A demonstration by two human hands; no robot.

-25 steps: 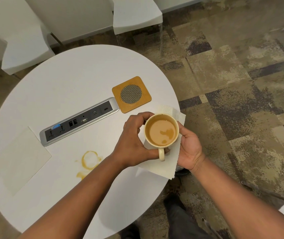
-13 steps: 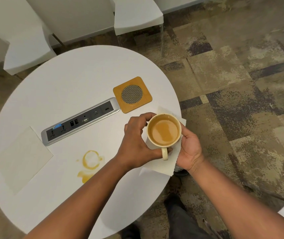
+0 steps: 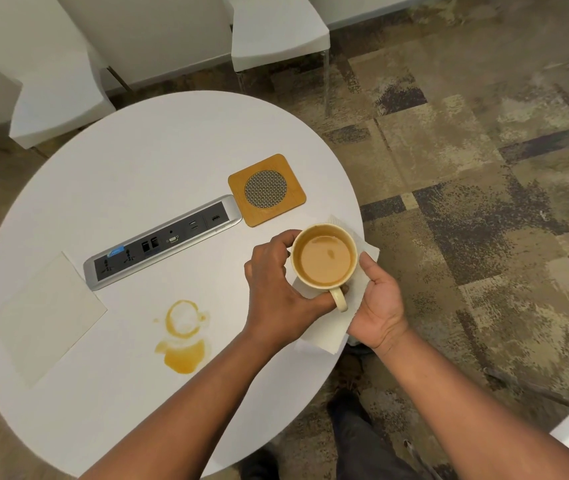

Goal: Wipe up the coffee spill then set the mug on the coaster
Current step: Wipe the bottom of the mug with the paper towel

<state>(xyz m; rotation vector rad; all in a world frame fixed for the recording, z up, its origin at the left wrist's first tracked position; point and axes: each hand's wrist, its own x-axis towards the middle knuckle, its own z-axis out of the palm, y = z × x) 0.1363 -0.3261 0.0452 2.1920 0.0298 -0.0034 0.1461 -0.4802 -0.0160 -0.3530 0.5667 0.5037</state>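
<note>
A cream mug full of milky coffee is at the table's right edge, its handle pointing toward me. My left hand grips the mug's left side. My right hand holds a white napkin cupped under and around the mug's right side. A brown coffee spill, a ring with a puddle below it, lies on the white round table left of my left forearm. The square wooden coaster with a mesh centre sits just beyond the mug.
A silver power and socket strip runs across the table's middle. A second napkin lies flat at the left. White chairs stand behind the table. Patterned carpet lies to the right, and my shoes show below.
The mug has stayed in both hands at the table's right edge. The coffee's surface has settled, and the napkin has shifted slightly under the mug.
</note>
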